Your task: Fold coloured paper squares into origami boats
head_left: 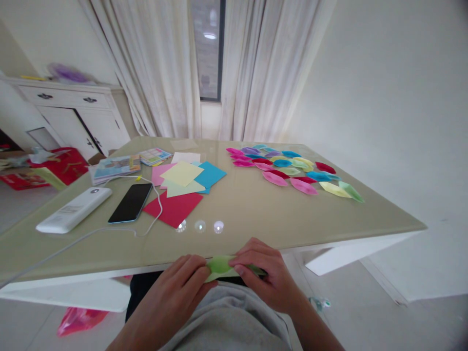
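Note:
A folded piece of light green paper (220, 264) is held between both hands at the table's near edge. My left hand (186, 278) grips its left end, fingers curled over the top. My right hand (261, 270) pinches the other end between thumb and fingers. Part of the paper is hidden under the fingers. Farther off on the right side of the table lie several folded paper boats (275, 178) in pink, red, blue, purple, yellow and green. Loose square sheets, among them a red sheet (175, 208) and a yellow sheet (182, 173), overlap left of the middle.
On the table's left are a white power bank (74, 209), a black-screened phone (130, 203), a white cable (109, 228) and booklets (116, 168). Curtains (164, 68) hang behind the table (248, 214); a white cabinet (69, 112) stands at the back left. A pink plastic bag (81, 319) lies below.

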`<state>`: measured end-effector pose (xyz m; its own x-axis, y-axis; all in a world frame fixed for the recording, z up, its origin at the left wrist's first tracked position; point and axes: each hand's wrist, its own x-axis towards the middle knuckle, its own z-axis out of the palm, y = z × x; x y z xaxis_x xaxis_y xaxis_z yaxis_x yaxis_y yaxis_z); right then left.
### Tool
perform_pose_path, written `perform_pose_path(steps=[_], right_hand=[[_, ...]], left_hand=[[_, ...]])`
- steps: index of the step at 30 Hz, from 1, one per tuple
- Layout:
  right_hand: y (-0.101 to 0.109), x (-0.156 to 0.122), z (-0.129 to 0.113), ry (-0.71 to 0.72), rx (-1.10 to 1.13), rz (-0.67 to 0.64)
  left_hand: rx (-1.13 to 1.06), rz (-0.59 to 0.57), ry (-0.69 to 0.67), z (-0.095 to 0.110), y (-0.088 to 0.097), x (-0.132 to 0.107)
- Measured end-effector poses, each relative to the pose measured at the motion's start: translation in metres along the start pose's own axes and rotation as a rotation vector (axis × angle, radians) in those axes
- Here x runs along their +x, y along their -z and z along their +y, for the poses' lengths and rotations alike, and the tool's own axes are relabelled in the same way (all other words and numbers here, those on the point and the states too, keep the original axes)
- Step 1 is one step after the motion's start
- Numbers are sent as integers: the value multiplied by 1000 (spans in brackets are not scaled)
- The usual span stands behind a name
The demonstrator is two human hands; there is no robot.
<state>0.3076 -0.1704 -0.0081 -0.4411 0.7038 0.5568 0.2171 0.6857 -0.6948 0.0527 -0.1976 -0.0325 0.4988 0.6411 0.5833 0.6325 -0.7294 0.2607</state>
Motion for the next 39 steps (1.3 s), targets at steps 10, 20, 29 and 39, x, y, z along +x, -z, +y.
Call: perform_pose_path(steps=[10, 20, 29, 39], right_hand=[[0, 0, 0, -9, 5, 3], [1, -1, -2, -36, 9, -4], [-2, 0, -3, 10, 11, -38], [-3, 0, -2, 15, -2, -34]], left_hand=[[-138, 98, 61, 1, -1, -8], [-276, 32, 118, 1, 4, -4], [-415, 0, 256, 10, 6, 2], [-582, 24, 470, 7, -5, 4]])
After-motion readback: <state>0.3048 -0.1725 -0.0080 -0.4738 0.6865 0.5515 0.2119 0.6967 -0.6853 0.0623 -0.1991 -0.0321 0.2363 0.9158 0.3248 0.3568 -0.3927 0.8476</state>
